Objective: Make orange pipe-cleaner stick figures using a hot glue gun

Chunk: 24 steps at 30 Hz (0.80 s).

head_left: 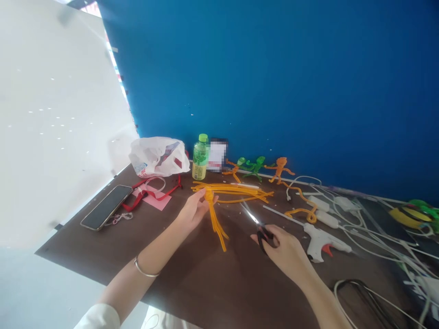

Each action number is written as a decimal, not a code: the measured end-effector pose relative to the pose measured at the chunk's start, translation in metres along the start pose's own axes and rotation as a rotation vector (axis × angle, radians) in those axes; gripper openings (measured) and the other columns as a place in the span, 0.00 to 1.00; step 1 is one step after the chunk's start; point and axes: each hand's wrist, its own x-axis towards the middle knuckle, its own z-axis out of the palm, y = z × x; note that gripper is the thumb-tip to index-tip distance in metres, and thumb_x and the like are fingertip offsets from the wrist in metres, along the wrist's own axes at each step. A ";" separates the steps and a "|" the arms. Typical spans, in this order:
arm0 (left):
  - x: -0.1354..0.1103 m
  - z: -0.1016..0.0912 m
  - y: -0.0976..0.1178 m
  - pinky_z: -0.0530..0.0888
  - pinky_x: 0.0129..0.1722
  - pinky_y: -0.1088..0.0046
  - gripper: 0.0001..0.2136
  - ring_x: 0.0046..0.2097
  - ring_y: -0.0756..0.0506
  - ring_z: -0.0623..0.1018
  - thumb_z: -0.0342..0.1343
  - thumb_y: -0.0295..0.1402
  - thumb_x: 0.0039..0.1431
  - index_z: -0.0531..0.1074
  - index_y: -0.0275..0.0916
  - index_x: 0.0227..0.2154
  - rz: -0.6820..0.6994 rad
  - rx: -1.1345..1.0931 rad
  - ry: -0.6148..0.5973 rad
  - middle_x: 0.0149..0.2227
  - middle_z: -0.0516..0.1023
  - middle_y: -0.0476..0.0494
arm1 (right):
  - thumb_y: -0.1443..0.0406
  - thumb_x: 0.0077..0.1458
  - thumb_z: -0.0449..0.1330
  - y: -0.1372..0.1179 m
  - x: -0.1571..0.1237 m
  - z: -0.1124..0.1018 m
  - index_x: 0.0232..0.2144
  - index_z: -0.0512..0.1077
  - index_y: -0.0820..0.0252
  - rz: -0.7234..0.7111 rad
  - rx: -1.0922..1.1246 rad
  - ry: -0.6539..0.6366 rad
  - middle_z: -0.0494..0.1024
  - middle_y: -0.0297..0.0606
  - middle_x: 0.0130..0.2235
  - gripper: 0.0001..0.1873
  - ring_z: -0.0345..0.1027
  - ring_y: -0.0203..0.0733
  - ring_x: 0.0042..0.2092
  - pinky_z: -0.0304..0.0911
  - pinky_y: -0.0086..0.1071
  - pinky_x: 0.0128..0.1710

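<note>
My left hand point(196, 211) is closed on the top of an orange pipe-cleaner figure point(214, 219), whose loose strands hang down toward me. In my right hand point(281, 249) is a pair of scissors point(258, 224) with black handles. Their bright blades point up and left, toward the pipe cleaners, and touch nothing I can make out. Behind my left hand lies a bundle of loose orange pipe cleaners point(245, 191). Several finished-looking little figures lean along the wall, among them a green one point(259, 168) and an orange one point(280, 169).
A green-capped bottle point(200, 160) and a white plastic bag point(159, 155) stand at the back. To the left are a phone point(107, 207), pink paper point(157, 200) and red ribbon point(137, 199). A glue gun point(322, 242) and tangled white cables point(377, 233) lie at right.
</note>
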 end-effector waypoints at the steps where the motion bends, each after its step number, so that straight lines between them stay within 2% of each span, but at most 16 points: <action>1: -0.002 0.001 -0.002 0.69 0.52 0.61 0.04 0.35 0.51 0.75 0.56 0.27 0.52 0.70 0.32 0.24 -0.009 0.024 -0.022 0.29 0.74 0.45 | 0.55 0.49 0.55 -0.005 0.000 0.000 0.23 0.62 0.54 -0.020 -0.030 0.024 0.71 0.32 0.23 0.11 0.67 0.40 0.25 0.55 0.29 0.22; 7: -0.012 0.005 -0.007 0.68 0.50 0.64 0.04 0.34 0.50 0.75 0.57 0.29 0.50 0.73 0.33 0.26 -0.077 0.180 -0.144 0.29 0.74 0.45 | 0.53 0.49 0.54 -0.024 0.005 -0.003 0.23 0.60 0.55 -0.104 -0.152 0.034 0.72 0.32 0.24 0.14 0.65 0.38 0.23 0.52 0.29 0.21; 12: -0.018 0.007 -0.012 0.69 0.47 0.66 0.07 0.34 0.49 0.75 0.58 0.30 0.49 0.75 0.33 0.32 -0.137 0.274 -0.197 0.31 0.76 0.43 | 0.51 0.48 0.55 -0.037 0.013 -0.006 0.24 0.64 0.56 -0.182 -0.160 0.069 0.72 0.33 0.23 0.15 0.66 0.39 0.24 0.53 0.30 0.23; 16: -0.022 0.009 -0.014 0.68 0.44 0.68 0.07 0.36 0.48 0.75 0.59 0.32 0.48 0.76 0.34 0.29 -0.146 0.307 -0.231 0.31 0.77 0.42 | 0.50 0.48 0.55 -0.045 0.017 -0.006 0.25 0.65 0.56 -0.198 -0.149 0.064 0.72 0.32 0.24 0.16 0.66 0.39 0.25 0.54 0.30 0.25; 24: -0.025 0.010 -0.015 0.67 0.42 0.71 0.06 0.36 0.49 0.73 0.60 0.31 0.47 0.76 0.33 0.28 -0.148 0.308 -0.249 0.32 0.77 0.42 | 0.53 0.50 0.54 -0.052 0.020 -0.007 0.23 0.64 0.56 -0.222 -0.210 0.050 0.70 0.31 0.22 0.14 0.63 0.37 0.23 0.51 0.29 0.24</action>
